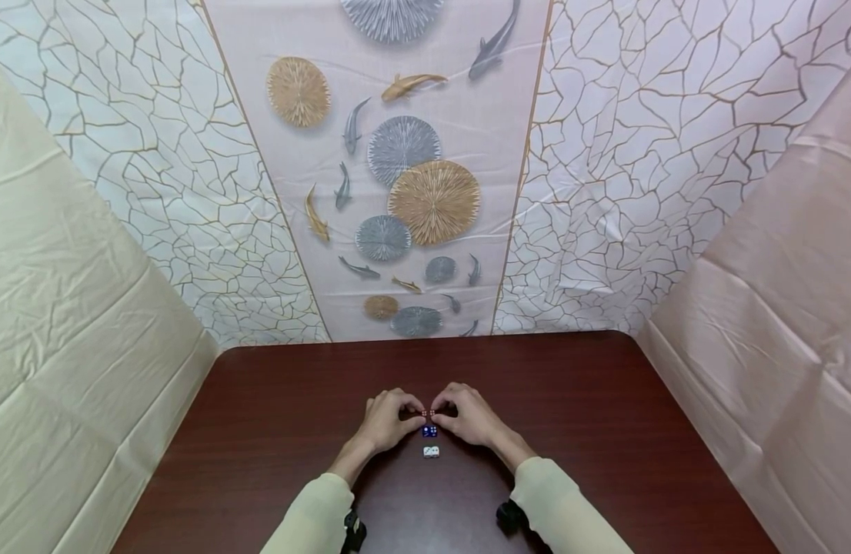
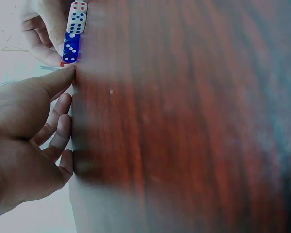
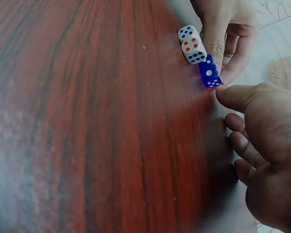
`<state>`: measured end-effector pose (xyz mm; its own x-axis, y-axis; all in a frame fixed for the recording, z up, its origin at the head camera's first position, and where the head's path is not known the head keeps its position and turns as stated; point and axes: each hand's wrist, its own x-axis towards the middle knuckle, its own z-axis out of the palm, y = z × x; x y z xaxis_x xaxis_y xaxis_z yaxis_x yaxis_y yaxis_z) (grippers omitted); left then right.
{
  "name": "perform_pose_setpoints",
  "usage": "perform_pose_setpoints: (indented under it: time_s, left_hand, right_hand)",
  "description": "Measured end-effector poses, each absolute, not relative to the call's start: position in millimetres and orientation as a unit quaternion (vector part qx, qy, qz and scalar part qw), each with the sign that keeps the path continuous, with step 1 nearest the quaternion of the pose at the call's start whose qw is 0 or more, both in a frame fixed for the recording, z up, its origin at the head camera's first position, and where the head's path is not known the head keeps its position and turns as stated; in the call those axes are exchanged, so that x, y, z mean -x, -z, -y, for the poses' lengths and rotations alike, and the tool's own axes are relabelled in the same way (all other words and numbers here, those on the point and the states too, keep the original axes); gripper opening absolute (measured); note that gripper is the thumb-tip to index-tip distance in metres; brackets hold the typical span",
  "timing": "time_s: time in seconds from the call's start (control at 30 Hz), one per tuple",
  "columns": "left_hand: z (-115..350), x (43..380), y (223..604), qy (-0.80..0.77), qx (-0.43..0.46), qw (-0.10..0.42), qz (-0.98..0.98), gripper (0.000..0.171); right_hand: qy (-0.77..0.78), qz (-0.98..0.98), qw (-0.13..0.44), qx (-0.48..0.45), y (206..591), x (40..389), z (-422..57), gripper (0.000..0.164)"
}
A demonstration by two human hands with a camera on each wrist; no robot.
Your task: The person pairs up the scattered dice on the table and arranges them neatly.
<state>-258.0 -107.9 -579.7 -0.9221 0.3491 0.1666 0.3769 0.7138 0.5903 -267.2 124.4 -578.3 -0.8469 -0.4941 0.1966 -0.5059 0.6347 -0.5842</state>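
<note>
Two small red dice (image 1: 424,414) sit side by side on the brown table (image 1: 294,400), mostly hidden in the wrist views. My left hand (image 1: 387,421) pinches the left one between thumb and index finger. The right hand (image 1: 467,415) pinches the other red die (image 1: 432,413) in the same way from its side. Right in front of them, nearer my body, lies a pair of blue dice (image 1: 428,432) with white dots. Closer still is a pair of white dice (image 1: 431,452), with blue and red dots showing in the right wrist view.
Patterned cloth (image 1: 425,254) with fish and round shapes hangs behind the table's far edge. Pale cloth walls (image 1: 86,331) flank both sides. A black strap device (image 1: 354,531) shows at the left sleeve, and another (image 1: 511,517) at the right.
</note>
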Motion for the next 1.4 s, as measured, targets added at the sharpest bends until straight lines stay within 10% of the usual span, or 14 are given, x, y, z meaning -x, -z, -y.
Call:
perform_pose_setpoints:
  time_s: [1.4]
  left_hand:
    - [109.0,257.8,581.8,0.328,0.201,0.027,0.923,0.008]
  right_hand:
    - [-0.308,0.912,0.013,-0.272,580.2,266.4,-121.5,0.012]
